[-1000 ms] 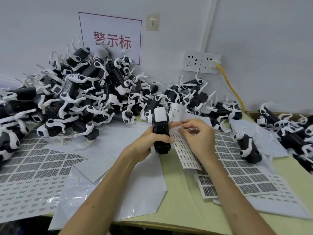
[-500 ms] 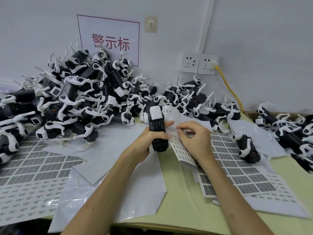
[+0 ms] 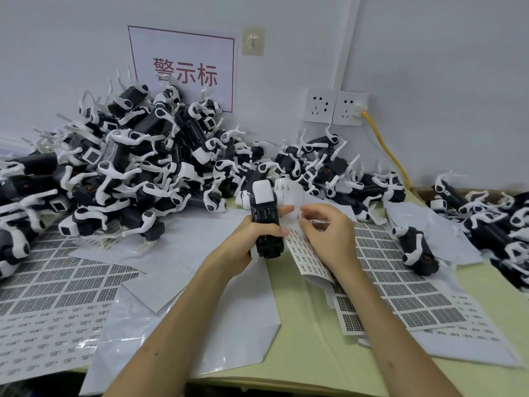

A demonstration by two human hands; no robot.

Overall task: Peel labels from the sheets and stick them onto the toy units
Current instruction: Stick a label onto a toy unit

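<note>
A heap of toy units (image 3: 128,179) filled the upper left. At centre, the left hand (image 3: 243,245) gripped one toy unit (image 3: 264,224), and the right hand (image 3: 329,236) pinched the label strip (image 3: 306,253) just beside it. Lifting a label slowly from its corner would likely keep it flat.

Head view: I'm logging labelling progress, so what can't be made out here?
All in the head view:
right hand: fingers blurred; whether they pinch a label is unclear.
label strip: print too small to read.
toy unit: one side covered by the left hand.
toy pile: cut off by the left edge.
</note>
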